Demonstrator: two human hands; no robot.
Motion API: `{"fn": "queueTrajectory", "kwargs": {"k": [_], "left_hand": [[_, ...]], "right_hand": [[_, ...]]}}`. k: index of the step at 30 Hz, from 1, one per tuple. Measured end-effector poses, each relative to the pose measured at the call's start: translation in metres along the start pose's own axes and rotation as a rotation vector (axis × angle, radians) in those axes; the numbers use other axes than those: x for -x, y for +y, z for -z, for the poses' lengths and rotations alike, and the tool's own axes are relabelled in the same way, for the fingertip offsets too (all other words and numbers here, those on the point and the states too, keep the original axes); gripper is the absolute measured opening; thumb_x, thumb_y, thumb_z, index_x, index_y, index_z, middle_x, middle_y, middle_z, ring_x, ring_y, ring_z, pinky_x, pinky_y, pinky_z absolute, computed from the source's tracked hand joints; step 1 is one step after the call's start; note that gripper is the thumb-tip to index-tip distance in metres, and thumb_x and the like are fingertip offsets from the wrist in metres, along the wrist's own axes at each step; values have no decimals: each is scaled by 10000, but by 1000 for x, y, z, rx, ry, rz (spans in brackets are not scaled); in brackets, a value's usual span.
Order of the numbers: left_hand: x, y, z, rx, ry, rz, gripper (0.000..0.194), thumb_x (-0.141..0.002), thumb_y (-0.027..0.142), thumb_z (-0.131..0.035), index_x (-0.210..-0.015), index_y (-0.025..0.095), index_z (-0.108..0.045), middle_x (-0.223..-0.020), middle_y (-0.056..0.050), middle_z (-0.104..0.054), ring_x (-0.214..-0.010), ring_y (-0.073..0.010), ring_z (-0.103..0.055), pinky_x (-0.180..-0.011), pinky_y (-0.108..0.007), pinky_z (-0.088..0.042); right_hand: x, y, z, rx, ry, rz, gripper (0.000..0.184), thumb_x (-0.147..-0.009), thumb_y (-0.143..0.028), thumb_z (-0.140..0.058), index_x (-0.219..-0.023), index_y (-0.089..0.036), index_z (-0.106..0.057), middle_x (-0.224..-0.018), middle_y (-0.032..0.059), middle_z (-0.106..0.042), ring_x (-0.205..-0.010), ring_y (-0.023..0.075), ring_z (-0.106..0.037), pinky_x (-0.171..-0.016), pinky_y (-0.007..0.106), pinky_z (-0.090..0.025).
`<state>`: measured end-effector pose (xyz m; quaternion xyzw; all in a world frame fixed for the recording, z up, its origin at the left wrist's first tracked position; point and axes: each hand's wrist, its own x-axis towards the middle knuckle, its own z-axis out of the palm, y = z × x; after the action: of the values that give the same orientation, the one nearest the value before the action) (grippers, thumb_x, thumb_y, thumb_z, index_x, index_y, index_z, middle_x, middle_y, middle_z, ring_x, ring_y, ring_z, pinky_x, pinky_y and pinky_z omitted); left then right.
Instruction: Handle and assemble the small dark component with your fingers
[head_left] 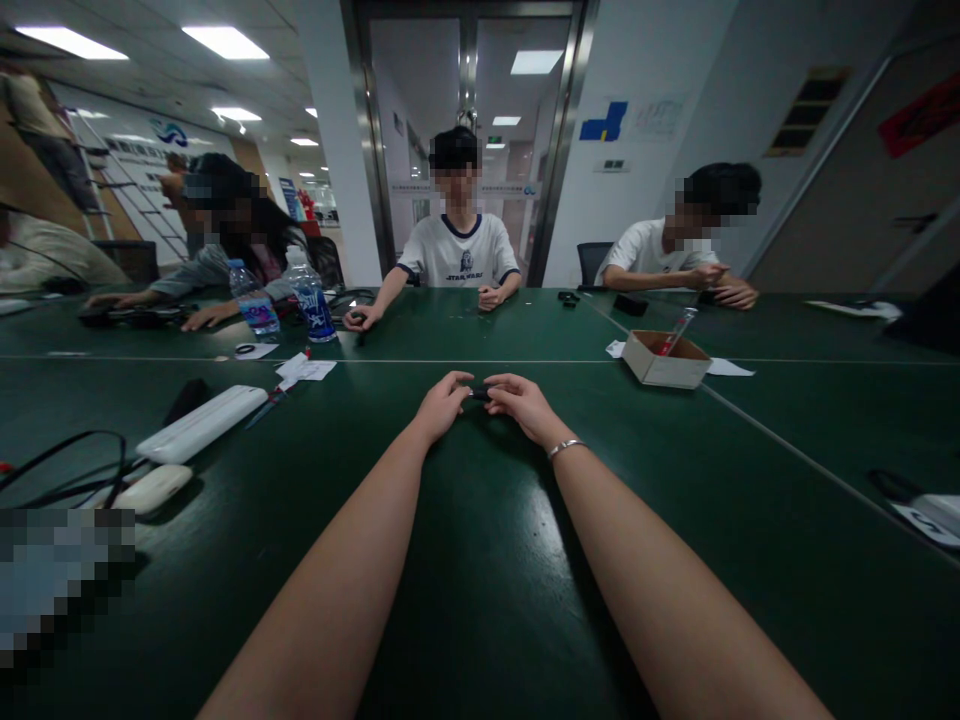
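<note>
Both my arms reach forward over the dark green table (480, 560). A small black object (479, 395) with a shiny bit at its left end is held between my hands, just above the tabletop. Its kind is too small and dark to make out. The fingers of my left hand (444, 405) pinch its left end. On the other side, my right hand (521, 402) grips its right end with thumb and fingertips, which hide part of it. A silver bracelet (565, 449) circles my right wrist.
An open cardboard box (664, 362) stands ahead to the right. To the left lie a white power strip (202, 424), a rounded white device (154, 490), cables and papers (307, 369). Two bottles (313, 300) stand further back. Several people sit around the table, one person (459, 245) directly opposite.
</note>
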<state>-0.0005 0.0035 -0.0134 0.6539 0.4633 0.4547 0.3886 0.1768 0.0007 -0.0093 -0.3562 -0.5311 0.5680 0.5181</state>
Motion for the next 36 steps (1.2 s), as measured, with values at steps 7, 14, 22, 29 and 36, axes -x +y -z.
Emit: {"fn": "queueTrajectory", "kwargs": {"k": [7,14,22,29,36], "left_hand": [[0,1,-1,10,12,-13,287,-803,210,-502,-1071,194,-603,-756,12,-542,-558,-90,-490,-575,-220,-412],[-2,-4,-1,-11,8,2,283,-859,283,-473,-1086,185,-610,-720,-2,-564,-575,-103,-499,-559,-219,-405],[0,0,-1,-28,18,7,269,-881,311,-447,-1037,180,-624,-700,2,-575,-553,-99,-501,-547,-214,-405],[2,5,-1,16,28,-9,287,-782,177,-496,-1045,175,-610,-786,-1,-557,-555,-89,-498,-567,-223,-420],[-1,-2,0,-15,37,-24,264,-818,245,-499,-1045,189,-622,-746,6,-552,-567,-100,-501,-594,-239,-416]], "right_hand": [[0,0,0,7,-7,3,181,-731,-107,-729,-900,-139,-671,-715,23,-670,-583,98,-649,-535,158,-561],[-1,2,1,2,2,4,195,-708,-115,-740,-887,-138,-667,-696,22,-661,-578,107,-645,-533,172,-557],[-1,1,1,4,-2,5,198,-708,-123,-752,-887,-140,-669,-706,25,-660,-591,111,-648,-536,175,-561],[0,0,1,5,1,-9,175,-737,-90,-720,-896,-135,-664,-717,34,-667,-592,107,-649,-542,164,-559],[0,-1,0,7,5,-5,176,-730,-97,-731,-886,-143,-666,-709,28,-664,-594,109,-649,-543,167,-559]]}}
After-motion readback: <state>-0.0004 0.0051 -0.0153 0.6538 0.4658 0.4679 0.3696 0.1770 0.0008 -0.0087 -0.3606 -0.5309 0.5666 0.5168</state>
